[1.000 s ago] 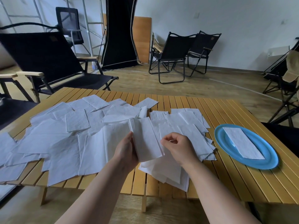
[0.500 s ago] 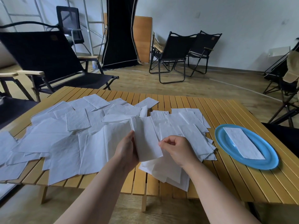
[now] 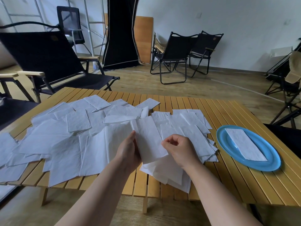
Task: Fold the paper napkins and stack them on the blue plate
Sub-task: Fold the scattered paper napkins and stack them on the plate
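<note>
Head view. The left hand (image 3: 128,148) and the right hand (image 3: 180,150) hold between them one white, partly folded paper napkin (image 3: 149,139), raised just above the near edge of the slatted yellow wooden desk (image 3: 228,115). The left grip is closed on the napkin's left edge, where the sheet curls over at its upper corner; the fingers themselves lie behind the paper. The right grip pinches the napkin's right edge between thumb and curled fingers. Directly beneath both grips lies a small heap of white napkins that overhangs the desk's near edge. To the left of the left grip and beyond it, the loose spread of unfolded white paper napkins (image 3: 65,136) covers most of the desk, its sheets overlapping. To the right of the right grip, well apart from it, stands the round blue plate (image 3: 228,147) with one folded white napkin (image 3: 244,145) lying flat across it. Beyond the desk, past both grips, stand black folding chairs (image 3: 172,54) on a wooden floor.
</note>
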Motion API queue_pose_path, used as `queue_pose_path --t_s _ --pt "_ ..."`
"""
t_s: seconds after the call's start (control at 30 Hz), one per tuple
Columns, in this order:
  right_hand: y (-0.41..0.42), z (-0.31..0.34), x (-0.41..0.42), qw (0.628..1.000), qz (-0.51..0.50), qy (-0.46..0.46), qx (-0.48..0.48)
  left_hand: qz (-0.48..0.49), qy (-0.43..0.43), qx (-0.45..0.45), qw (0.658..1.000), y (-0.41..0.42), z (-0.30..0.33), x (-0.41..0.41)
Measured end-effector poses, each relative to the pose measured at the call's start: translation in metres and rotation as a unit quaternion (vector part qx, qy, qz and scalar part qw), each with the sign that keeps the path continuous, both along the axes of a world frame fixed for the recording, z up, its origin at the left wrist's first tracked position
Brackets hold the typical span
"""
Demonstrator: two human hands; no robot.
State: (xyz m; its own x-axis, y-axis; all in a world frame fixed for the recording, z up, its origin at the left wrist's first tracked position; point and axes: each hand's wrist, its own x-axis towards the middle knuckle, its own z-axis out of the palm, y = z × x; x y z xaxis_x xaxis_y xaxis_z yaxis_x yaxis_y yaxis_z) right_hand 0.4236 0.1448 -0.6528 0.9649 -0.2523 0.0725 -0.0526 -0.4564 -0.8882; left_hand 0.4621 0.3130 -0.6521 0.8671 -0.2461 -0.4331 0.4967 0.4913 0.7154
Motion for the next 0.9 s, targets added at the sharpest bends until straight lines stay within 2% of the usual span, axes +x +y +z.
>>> queue_pose_path --t_s 0.17,0.33,0.53,0.77,0.9 --pt "-0.0008 -0.0015 0.0005 1.000 -0.005 -0.010 -0.010 -0.014 -0.018 0.017 1.000 0.0004 -0.0029 0.0006" --pt "-0.0024 -0.0054 0.0026 1.000 -0.009 0.018 -0.007 -0.002 -0.020 0.028 0.999 -0.0009 -0.0014 -0.0003" --pt "0.0012 -0.0052 0.0020 0.990 0.020 0.099 0.098 -0.020 -0.030 0.021 0.999 -0.0006 -0.0034 0.0009" --pt "0.0009 -0.0022 0.0030 0.998 -0.011 0.051 0.045 -0.087 -0.095 0.040 0.991 0.0016 -0.0057 0.0004" --pt "0.0033 -0.0011 0.0004 0.990 -0.005 0.088 0.114 -0.084 -0.101 0.033 0.991 0.0004 -0.0059 0.0011"
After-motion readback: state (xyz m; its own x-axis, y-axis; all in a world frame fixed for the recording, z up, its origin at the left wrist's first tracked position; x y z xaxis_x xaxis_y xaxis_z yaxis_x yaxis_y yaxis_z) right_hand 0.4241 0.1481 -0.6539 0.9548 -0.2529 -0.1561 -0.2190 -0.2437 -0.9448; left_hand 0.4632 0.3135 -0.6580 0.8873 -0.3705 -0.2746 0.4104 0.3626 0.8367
